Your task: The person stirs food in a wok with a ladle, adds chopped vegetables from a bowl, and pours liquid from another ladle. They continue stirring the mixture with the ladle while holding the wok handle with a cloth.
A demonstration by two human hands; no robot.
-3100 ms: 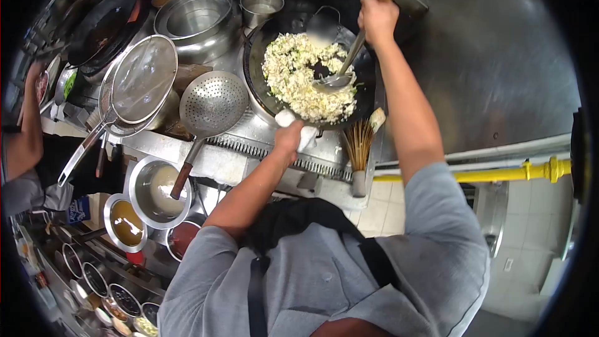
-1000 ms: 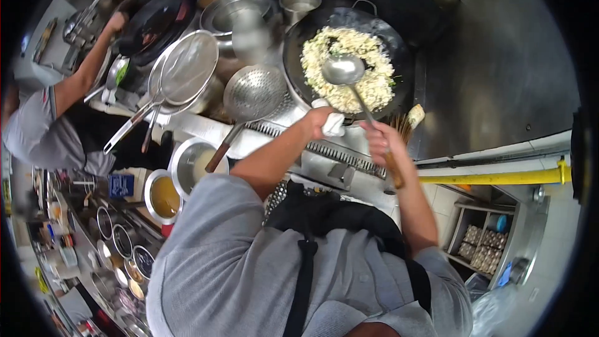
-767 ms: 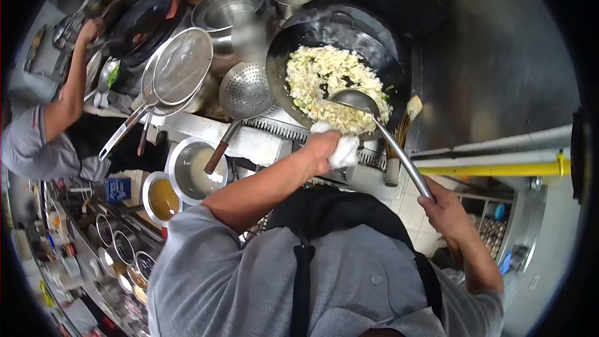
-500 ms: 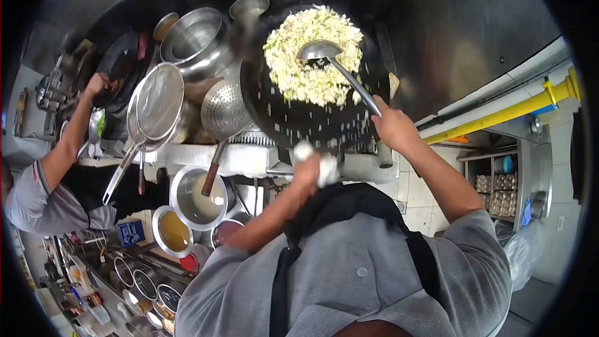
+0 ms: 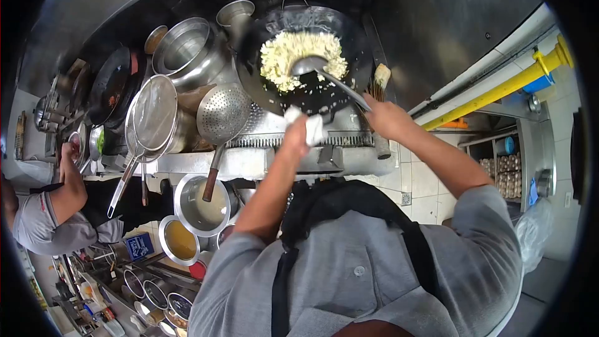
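Pale food pieces (image 5: pixel 299 50) with bits of green lie in a large black wok (image 5: pixel 249 56) on the stove. My right hand (image 5: pixel 388 120) is closed round the handle of a metal ladle (image 5: pixel 310 65), whose bowl rests among the food. At the wok's near edge, my left hand (image 5: pixel 296 137) grips a white cloth (image 5: pixel 314 130). The cloth hides whatever part of the wok it may cover. Loose pieces lie on the wok's near wall, below the main heap.
Left of the wok are a perforated skimmer (image 5: pixel 223 112), a mesh strainer (image 5: pixel 156 113) and metal bowls (image 5: pixel 181 47). A brush (image 5: pixel 380 81) lies to its right. Pots (image 5: pixel 203 206) stand lower left. A co-worker (image 5: pixel 59 212) is at far left.
The wok has tilted back and its far handle now shows. The food has gathered into a smaller heap. The co-worker's arm has moved down, away from the pan at left.
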